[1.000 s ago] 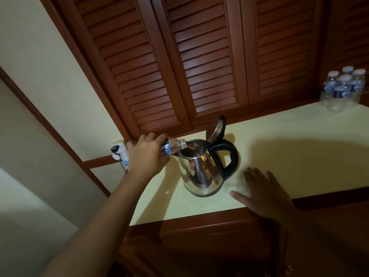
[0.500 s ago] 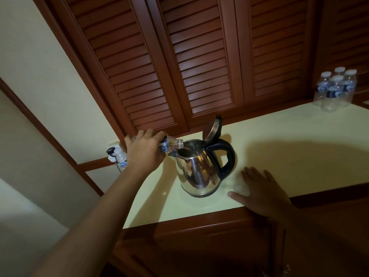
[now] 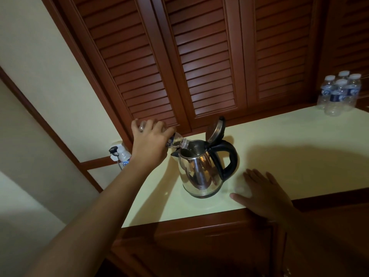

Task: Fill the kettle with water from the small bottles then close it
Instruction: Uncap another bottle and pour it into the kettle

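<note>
A shiny steel kettle (image 3: 201, 172) with a black handle stands on the pale countertop (image 3: 289, 148), its lid (image 3: 216, 128) hinged up. My left hand (image 3: 148, 144) grips a small clear bottle (image 3: 176, 141), tipped steeply with its bottom raised and its neck over the kettle's mouth. My right hand (image 3: 263, 193) rests flat on the counter, fingers spread, just right of the kettle and not touching it.
Several small capped water bottles (image 3: 339, 93) stand grouped at the far right of the counter. Another small bottle (image 3: 123, 156) stands at the counter's far left corner beside a black plug. Louvred wooden doors (image 3: 199, 62) rise behind; a wooden edge (image 3: 199, 222) runs along the front.
My left hand has tilted the bottle more steeply, lifting its bottom end higher over the kettle. The right hand stays flat on the counter.
</note>
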Demonstrator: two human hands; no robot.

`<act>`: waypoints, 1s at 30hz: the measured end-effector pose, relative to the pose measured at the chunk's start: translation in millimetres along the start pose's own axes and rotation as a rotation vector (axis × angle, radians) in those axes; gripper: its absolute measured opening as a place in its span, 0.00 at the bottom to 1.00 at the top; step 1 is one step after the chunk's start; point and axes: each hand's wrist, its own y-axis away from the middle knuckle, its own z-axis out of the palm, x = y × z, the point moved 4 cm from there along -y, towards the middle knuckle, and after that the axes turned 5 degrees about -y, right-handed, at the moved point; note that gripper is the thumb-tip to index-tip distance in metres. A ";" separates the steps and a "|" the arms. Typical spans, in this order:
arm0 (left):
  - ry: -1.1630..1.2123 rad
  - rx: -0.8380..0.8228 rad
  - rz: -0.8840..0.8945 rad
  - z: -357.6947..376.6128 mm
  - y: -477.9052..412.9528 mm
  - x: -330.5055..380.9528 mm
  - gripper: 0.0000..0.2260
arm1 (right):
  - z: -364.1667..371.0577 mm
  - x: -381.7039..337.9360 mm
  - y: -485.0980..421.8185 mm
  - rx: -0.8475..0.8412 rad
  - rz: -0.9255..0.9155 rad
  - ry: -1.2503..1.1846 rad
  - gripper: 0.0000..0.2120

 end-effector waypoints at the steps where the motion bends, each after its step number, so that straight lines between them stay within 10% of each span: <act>1: -0.005 0.013 0.008 -1.0 -0.8 0.4 0.27 | 0.1 0.0 0.1 0.000 0.002 -0.002 0.52; 17: 0.104 -0.076 -0.166 5.5 12.8 5.1 0.25 | -7.7 4.0 5.8 0.141 -0.045 -0.127 0.41; 24: 1.213 -0.351 -0.720 17.4 76.9 27.0 0.13 | -11.1 1.7 10.5 0.111 -0.052 -0.115 0.31; 30: 1.561 -0.338 -0.722 1.1 138.2 88.4 0.13 | -17.6 -10.0 15.3 0.137 -0.057 -0.108 0.26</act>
